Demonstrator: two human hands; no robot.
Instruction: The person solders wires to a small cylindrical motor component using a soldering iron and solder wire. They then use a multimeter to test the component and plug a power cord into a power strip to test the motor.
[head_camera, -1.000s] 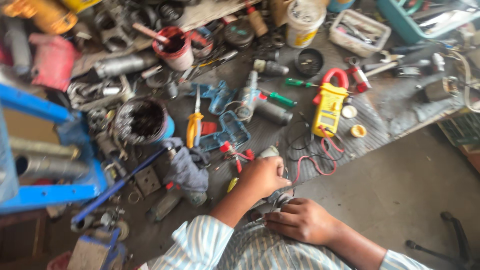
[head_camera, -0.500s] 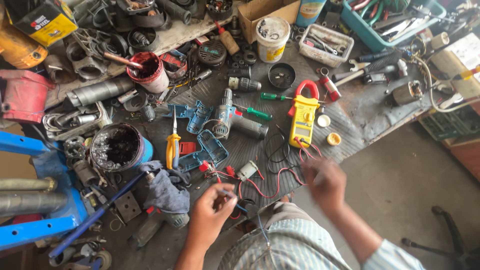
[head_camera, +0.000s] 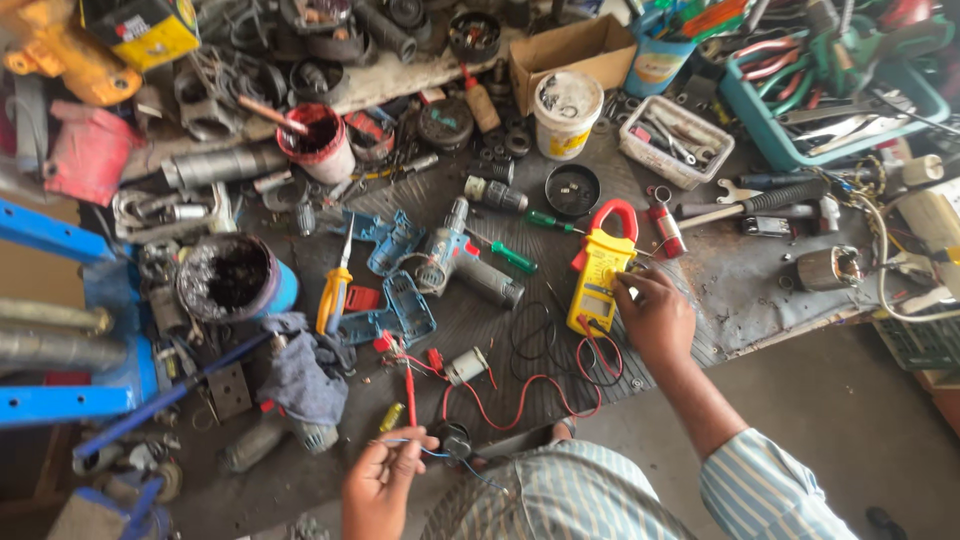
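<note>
So we've got our right hand (head_camera: 652, 318) up on the yellow clamp meter (head_camera: 600, 275), fingertips pressed on its lower face near the dial. It isn't wrapped around the body, more of a loose, curled touch from the right side, so the meter sits on the bench just left of and under our fingers, red jaw end pointing away from us.

Our left hand (head_camera: 383, 482) is down at the near edge of the bench, pinching a thin blue wire (head_camera: 432, 449) between thumb and fingers. The wire runs off to the right from the pinch toward a small dark round part (head_camera: 456, 438) sitting just beside it. Right above that hand stands a red probe (head_camera: 409, 385), and red leads (head_camera: 545, 395) loop across the mat between the two hands, back toward the meter. A small silver motor (head_camera: 466, 365) lies among those leads, closer to our left hand than to the meter.

The rest of the bench is the usual mess: an opened blue drill (head_camera: 455, 262) left of the meter, a green-handled screwdriver (head_camera: 510, 256) between them, yellow-handled pliers (head_camera: 335, 288), a grey rag (head_camera: 303, 372), a black grease tub (head_camera: 236, 277), and a white bucket (head_camera: 567, 113) further back.
</note>
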